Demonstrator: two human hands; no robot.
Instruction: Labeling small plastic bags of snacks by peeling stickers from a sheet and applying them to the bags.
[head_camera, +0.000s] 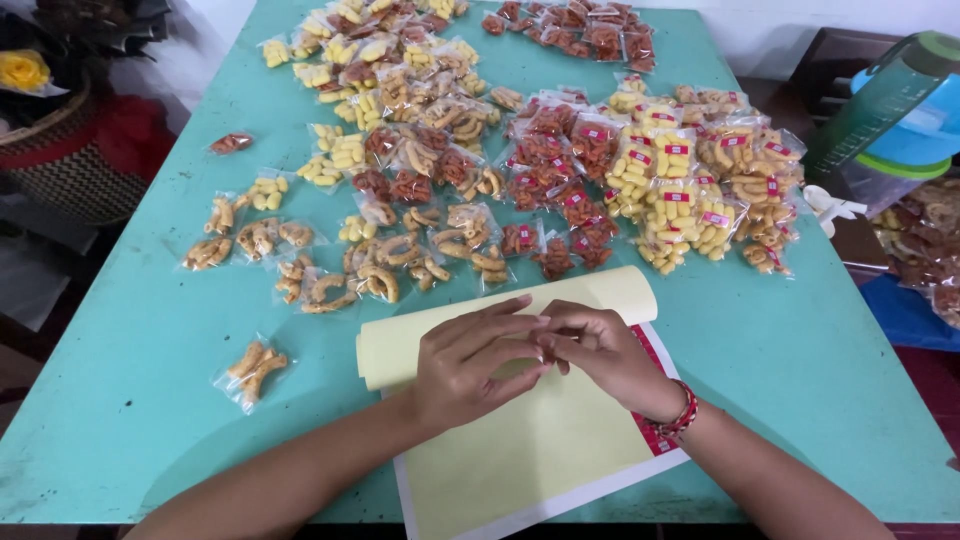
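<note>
Seen from the head camera, a left hand (468, 365) and right hand (600, 352) meet fingertip to fingertip over a pale yellow sheet (520, 450) on a turquoise table (130, 400); whether they pinch anything cannot be told. Bagged snacks (520, 150) lie beyond.

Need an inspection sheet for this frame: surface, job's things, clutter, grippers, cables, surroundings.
Surface: turquoise table, worn in spots.
Job's things: pale yellow backing sheet, top end curled into a roll, lying over a red-and-white sticker sheet.
Clutter: many small clear snack bags; those at right carry red stickers; one stray bag near the left edge.
Grippers: left hand and right hand meet fingertip to fingertip above the sheet; anything pinched is too small to tell.
Cables: nothing seen.
Surroundings: woven basket left, green-blue container right.
</note>
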